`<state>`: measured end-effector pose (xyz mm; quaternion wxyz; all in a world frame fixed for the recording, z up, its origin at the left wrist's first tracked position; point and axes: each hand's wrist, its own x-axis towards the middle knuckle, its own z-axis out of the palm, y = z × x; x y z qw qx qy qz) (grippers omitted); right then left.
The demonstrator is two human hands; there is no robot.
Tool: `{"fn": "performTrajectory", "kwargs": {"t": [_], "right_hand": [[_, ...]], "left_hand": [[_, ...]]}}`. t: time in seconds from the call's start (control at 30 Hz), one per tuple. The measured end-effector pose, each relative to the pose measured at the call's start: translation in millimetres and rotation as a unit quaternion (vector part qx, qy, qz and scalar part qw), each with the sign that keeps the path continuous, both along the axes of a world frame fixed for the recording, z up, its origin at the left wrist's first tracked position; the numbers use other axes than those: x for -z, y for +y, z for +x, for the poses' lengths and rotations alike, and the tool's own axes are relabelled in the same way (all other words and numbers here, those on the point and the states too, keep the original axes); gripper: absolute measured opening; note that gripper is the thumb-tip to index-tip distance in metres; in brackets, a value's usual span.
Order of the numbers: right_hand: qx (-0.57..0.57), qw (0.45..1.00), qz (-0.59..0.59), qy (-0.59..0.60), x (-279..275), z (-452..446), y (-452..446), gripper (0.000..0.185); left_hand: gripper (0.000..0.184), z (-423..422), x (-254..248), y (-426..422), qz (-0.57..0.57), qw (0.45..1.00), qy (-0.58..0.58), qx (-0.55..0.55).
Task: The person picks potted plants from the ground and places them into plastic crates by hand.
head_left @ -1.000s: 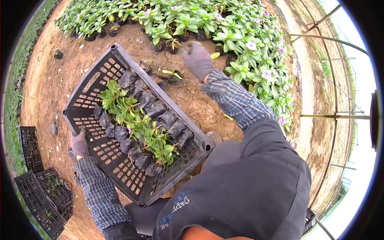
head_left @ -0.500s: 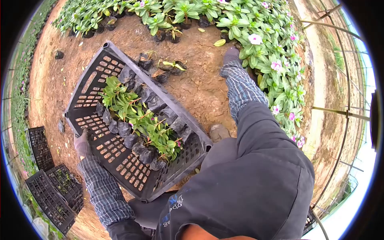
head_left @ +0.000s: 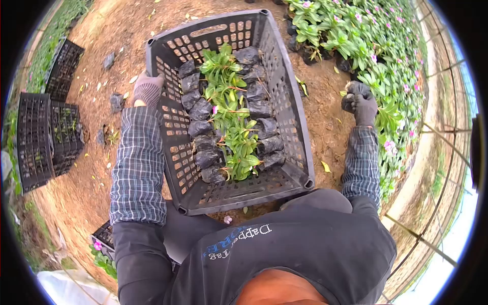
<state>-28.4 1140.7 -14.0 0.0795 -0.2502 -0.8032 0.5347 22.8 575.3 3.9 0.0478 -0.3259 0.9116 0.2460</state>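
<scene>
A black perforated crate (head_left: 300,117) lies tilted in front of me. Inside it, two rows of black-bagged seedlings (head_left: 239,145) lie on their sides, their green leaves meeting in the middle. My left hand (head_left: 148,87), in a grey glove, is closed on the crate's left rim. On the right, beside the flowering plants (head_left: 389,119), my gloved right hand (head_left: 362,104) is closed around the black bag of a plant (head_left: 349,101). Green leaves show just beyond that hand.
More black crates (head_left: 35,142) holding some plants stand at the left. Part of another crate (head_left: 104,236) shows at the lower left. Bagged seedlings and fallen leaves lie on the brown soil (head_left: 325,137). Metal poles (head_left: 422,239) cross the right side.
The view has turned, and the crate now stands more upright in it. My right hand has come back from among the plants with a black bag in it. My left hand still grips the crate.
</scene>
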Motion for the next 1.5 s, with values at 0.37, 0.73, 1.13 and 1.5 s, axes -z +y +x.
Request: {"fn": "performTrajectory", "kwargs": {"t": [0.37, 0.73, 1.13, 1.5], "right_hand": [[-0.464, 0.871, -0.157, 0.016, -103, -37, -282, 0.027], [-0.469, 0.862, 0.165, -0.095, 99, -33, -398, 0.029], [-0.126, 0.964, 0.185, 0.141, -20, 0, -89, 0.028], [0.029, 0.816, 0.434, -0.38, 89, 70, 119, 0.053]], "left_hand": [[0.039, -1, -14, 14, 0.062, 0.997, -0.022, -0.042], [0.035, -4, 7, 2, 0.005, 1.0, -0.011, -0.021], [0.03, -3, 11, -2, 0.246, 0.962, 0.09, -0.082], [0.039, -10, 55, -67, 0.24, 0.965, 0.059, -0.092]]}}
